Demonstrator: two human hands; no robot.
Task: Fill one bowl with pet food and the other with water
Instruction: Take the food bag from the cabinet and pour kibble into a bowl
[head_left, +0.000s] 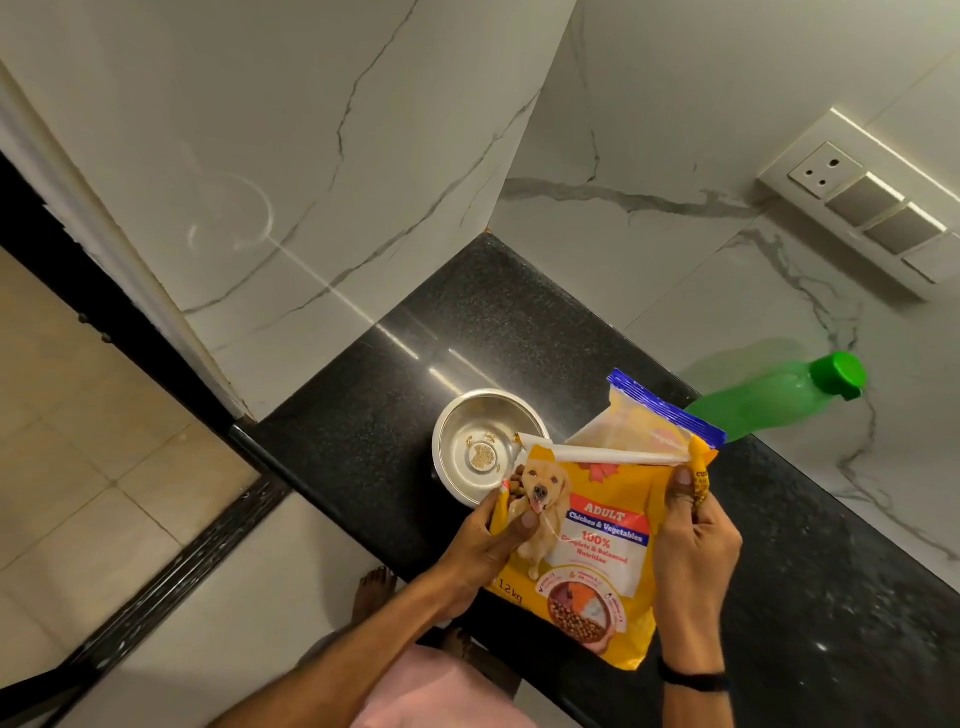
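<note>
A yellow pet food bag (597, 551) with a dog picture stands on the black counter (467, 338), its top open. My left hand (488, 535) grips the bag's left edge and my right hand (693, 540) grips its right edge near the top. Just behind the bag's left corner sits a steel bowl (480, 447) with a few kibble pieces at its bottom. A green water bottle (779, 397) with a green cap stands behind the bag at the right. Only one bowl shows.
Marble walls close the counter at the back and right. A switch panel (862, 202) hangs on the right wall. The counter's left edge drops to a tiled floor, where my bare feet (371, 592) show.
</note>
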